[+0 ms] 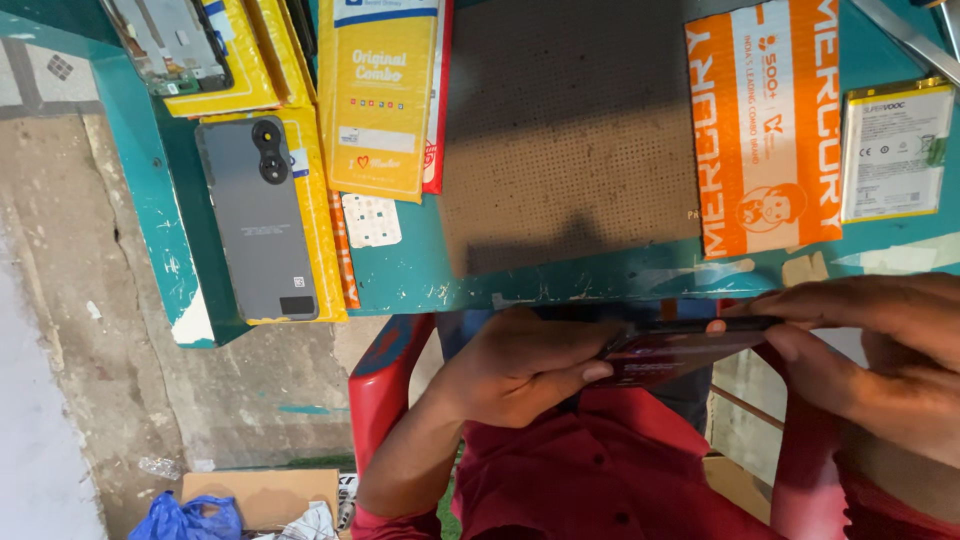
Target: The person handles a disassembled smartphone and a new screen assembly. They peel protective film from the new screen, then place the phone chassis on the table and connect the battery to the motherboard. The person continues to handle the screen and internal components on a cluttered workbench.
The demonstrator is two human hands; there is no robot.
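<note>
A dark phone [680, 350] is held between two hands, just below the near edge of the teal counter [400, 270] and above a red shirt [600, 470]. The phone is seen almost edge-on, and its flat side shows a dark reddish shine. The left hand [520, 365] is wrapped under the left end of the phone, with the thumb laid along its lower side, so this grip is closed on the phone. The right hand [880, 350] is closed on the right end, with the fingers laid along the top edge and the thumb pressed from below. On the counter, a brown mat with many small holes [570, 130] is laid in the middle. An orange and white packet [765, 125] is laid just to the right of the mat, and a flat battery with a yellow rim [897, 150] is seen near the right edge. To the left of the mat, a yellow box [380, 100] is placed, and a small white sticker sheet [371, 220] lies below it. Farther left, a grey phone back with a camera bump [258, 220] is rested on another yellow box [322, 215]. A phone frame with bare parts [168, 45] is seen at the top left. A red chair [385, 380] is seen beside the left arm, and a blue bag [185, 520] lies on the floor.
</note>
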